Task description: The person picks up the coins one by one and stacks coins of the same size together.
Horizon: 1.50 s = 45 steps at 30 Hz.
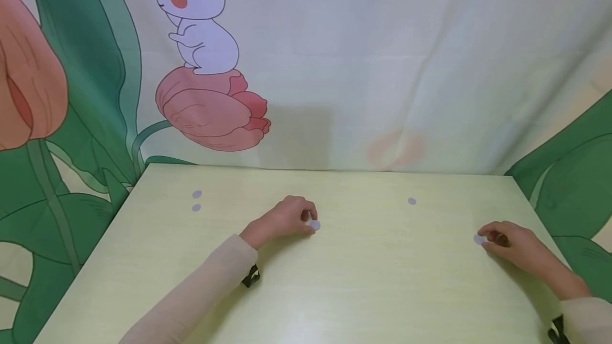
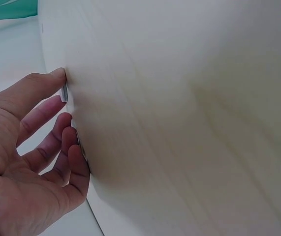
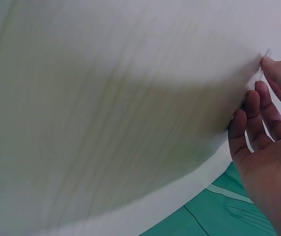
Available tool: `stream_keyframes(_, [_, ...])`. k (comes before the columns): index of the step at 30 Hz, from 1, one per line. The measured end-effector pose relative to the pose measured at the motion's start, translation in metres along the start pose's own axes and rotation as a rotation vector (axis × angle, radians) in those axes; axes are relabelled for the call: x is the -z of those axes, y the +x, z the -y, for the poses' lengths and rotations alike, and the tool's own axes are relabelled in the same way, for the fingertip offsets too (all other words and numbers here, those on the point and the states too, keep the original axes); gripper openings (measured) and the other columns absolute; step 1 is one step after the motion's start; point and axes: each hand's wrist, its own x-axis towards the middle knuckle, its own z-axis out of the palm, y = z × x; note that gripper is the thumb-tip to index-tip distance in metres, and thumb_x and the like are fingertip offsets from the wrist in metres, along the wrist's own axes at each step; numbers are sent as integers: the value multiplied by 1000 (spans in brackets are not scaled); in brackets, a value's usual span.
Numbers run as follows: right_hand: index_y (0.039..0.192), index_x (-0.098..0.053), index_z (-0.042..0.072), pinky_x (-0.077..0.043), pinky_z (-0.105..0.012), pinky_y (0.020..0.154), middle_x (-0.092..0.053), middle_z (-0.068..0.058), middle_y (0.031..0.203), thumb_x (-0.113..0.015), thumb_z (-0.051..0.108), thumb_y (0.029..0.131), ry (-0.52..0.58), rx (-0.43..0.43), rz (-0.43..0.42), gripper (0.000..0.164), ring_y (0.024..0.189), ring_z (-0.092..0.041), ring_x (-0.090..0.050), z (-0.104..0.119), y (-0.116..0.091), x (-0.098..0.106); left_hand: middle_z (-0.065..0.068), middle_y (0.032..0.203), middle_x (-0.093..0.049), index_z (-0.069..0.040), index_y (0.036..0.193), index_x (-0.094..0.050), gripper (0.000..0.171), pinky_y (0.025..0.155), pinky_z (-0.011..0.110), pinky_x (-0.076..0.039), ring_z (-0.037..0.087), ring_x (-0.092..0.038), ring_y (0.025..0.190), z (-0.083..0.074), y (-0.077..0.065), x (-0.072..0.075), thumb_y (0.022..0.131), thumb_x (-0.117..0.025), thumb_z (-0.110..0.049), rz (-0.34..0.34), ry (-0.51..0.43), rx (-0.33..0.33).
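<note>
Near the middle of the table, my left hand [image 1: 289,217] pinches a small pale round disc [image 1: 315,225] between thumb and fingers, close to the surface. The left wrist view shows that disc [image 2: 64,93] edge-on, the thumb on its rim. Toward the table's right edge, my right hand [image 1: 518,246] pinches another pale disc [image 1: 479,239] by its side. In the right wrist view this disc [image 3: 268,52] sticks out past the thumb tip, and the other fingertips rest at the table surface. What the discs are cannot be told.
Two more pale discs, a far one [image 1: 197,194] and a nearer one [image 1: 196,207], lie at the table's back left. A single disc [image 1: 412,201] lies at the back right. Behind the pale wooden table [image 1: 363,291] hangs a printed cloth [image 1: 363,68] with a rabbit and flowers.
</note>
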Motion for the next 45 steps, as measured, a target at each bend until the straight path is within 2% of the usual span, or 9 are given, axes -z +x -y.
stream_keyframes(4, [106, -70, 11, -48, -27, 69, -63, 3, 92, -77, 13, 91, -17, 6, -1, 16, 79, -4, -52, 1, 1, 0, 4, 91, -61, -13, 99, -72, 19, 80, 33, -47, 19, -53, 86, 0, 0, 0, 84, -85, -16, 0, 5, -3])
stream_keyframes(13, [100, -68, 13, -49, -27, 72, -64, 5, 92, -76, 25, 93, -8, -42, 34, 15, 82, -4, -53, 7, 7, 2, 3, 91, -62, -13, 99, -72, 19, 79, 32, -47, 18, -53, 85, 1, 3, -1, 84, -85, -16, -10, 15, -9])
stream_keyframes(21, [104, -71, 15, -49, -26, 72, -63, 7, 93, -77, 19, 92, -2, -3, 27, 15, 82, -3, -54, 5, 6, -1, 3, 90, -61, -12, 98, -72, 19, 78, 32, -47, 19, -53, 85, 1, 4, -2, 85, -84, -17, -4, 10, -9])
stream_keyframes(27, [100, -68, 8, -46, -26, 68, -61, 4, 89, -78, 25, 91, 25, -72, 56, 21, 79, -7, -50, 7, 9, -3, 3, 91, -61, -12, 99, -72, 19, 79, 32, -47, 19, -53, 86, 1, 3, -2, 85, -84, -17, -5, 2, 1])
stream_keyframes(30, [97, -67, 7, -45, -27, 66, -58, 3, 85, -79, 23, 89, -13, -65, 42, 22, 77, -9, -49, 12, 13, -2, 2, 91, -61, -12, 99, -72, 19, 79, 32, -47, 18, -53, 86, 2, 1, -3, 85, -84, -18, -5, 2, 5])
stream_keyframes(37, [94, -67, 7, -48, -33, 66, -58, 0, 86, -78, 17, 84, -165, 8, -66, 18, 76, -14, -53, 29, 23, 10, 2, 89, -61, -11, 97, -72, 17, 78, 32, -47, 19, -53, 85, 2, 1, -3, 86, -84, -16, -16, -12, -9])
stream_keyframes(45, [95, -66, 6, -48, -33, 65, -57, -2, 87, -79, 19, 84, -210, 41, -63, 22, 74, -14, -51, 37, 30, 14, 2, 87, -60, -11, 98, -72, 18, 76, 30, -47, 18, -53, 83, 1, 3, -3, 86, -84, -16, -19, 1, 4])
